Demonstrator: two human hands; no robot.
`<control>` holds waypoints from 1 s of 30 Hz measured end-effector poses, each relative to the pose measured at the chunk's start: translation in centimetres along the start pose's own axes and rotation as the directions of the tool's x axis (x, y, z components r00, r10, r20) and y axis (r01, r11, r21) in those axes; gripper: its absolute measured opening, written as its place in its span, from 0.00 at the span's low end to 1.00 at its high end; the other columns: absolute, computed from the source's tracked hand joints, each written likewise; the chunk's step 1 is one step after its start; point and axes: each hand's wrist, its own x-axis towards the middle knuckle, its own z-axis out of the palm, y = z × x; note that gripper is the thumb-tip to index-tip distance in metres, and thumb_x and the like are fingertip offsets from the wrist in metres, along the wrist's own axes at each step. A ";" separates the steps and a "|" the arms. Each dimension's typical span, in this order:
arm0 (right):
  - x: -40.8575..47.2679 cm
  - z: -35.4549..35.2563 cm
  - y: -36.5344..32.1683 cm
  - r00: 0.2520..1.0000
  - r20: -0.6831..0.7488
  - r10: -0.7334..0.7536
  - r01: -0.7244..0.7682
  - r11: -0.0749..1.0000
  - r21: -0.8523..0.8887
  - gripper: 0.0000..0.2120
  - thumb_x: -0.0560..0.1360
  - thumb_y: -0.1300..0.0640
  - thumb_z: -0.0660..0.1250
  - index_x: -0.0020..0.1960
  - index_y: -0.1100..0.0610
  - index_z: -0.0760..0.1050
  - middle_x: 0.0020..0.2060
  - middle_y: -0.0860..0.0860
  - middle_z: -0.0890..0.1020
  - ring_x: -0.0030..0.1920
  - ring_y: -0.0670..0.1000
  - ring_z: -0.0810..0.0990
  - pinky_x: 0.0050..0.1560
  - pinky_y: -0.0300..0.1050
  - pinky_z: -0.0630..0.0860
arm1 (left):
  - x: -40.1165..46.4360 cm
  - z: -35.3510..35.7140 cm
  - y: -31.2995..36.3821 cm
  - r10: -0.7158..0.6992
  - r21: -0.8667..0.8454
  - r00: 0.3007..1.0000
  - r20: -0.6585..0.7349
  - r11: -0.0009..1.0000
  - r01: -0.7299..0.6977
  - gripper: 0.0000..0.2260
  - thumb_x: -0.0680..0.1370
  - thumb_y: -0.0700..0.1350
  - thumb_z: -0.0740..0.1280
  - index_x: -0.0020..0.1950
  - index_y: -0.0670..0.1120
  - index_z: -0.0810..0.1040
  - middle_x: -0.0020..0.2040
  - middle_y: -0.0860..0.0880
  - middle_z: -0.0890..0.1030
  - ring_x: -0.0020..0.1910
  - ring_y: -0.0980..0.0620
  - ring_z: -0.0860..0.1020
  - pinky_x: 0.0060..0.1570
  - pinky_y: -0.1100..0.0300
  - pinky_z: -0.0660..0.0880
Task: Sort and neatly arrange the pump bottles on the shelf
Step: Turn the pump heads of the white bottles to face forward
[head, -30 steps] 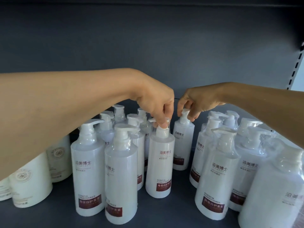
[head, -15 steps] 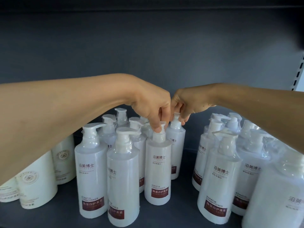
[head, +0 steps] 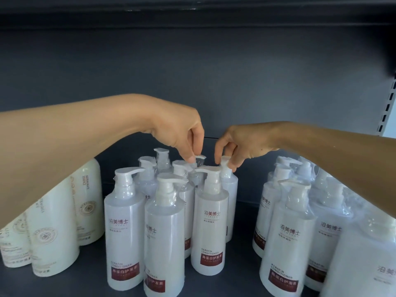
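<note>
I see left hand (head: 182, 133) pinching a rear pump head (head: 200, 160), right hand (head: 237, 144) pinching its neighbour bottle's pump (head: 225, 162). Bottles upright on shelf (head: 235, 284); front bottle (head: 209, 224) has nozzle pointing left.

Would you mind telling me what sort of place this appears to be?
Probably a shop's display shelving: many identical shrink-wrapped conditioner bottles, cream bottles grouped beside them, and a slotted upright at the dark shelf back.
</note>
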 end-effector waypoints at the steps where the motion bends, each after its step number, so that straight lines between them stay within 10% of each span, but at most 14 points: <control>1: 0.1 0.1 0.0 1.000 -0.010 -0.007 0.007 1.000 -0.002 0.10 0.71 0.65 0.69 0.50 0.54 0.79 0.40 0.52 0.86 0.43 0.50 0.84 0.50 0.43 0.77 | 0.0 0.1 -0.2 -0.010 0.002 1.000 -0.005 1.000 0.010 0.06 0.70 0.45 0.75 0.46 0.50 0.82 0.42 0.55 0.84 0.45 0.57 0.81 0.50 0.60 0.76; 30: -5.6 0.0 -1.6 0.960 -0.250 0.127 -0.124 0.992 0.029 0.18 0.77 0.66 0.61 0.62 0.51 0.73 0.53 0.47 0.80 0.55 0.48 0.79 0.59 0.44 0.75 | -0.5 1.7 1.0 0.101 0.008 0.995 -0.005 0.995 -0.101 0.07 0.71 0.50 0.73 0.46 0.50 0.83 0.40 0.57 0.83 0.42 0.56 0.79 0.49 0.57 0.76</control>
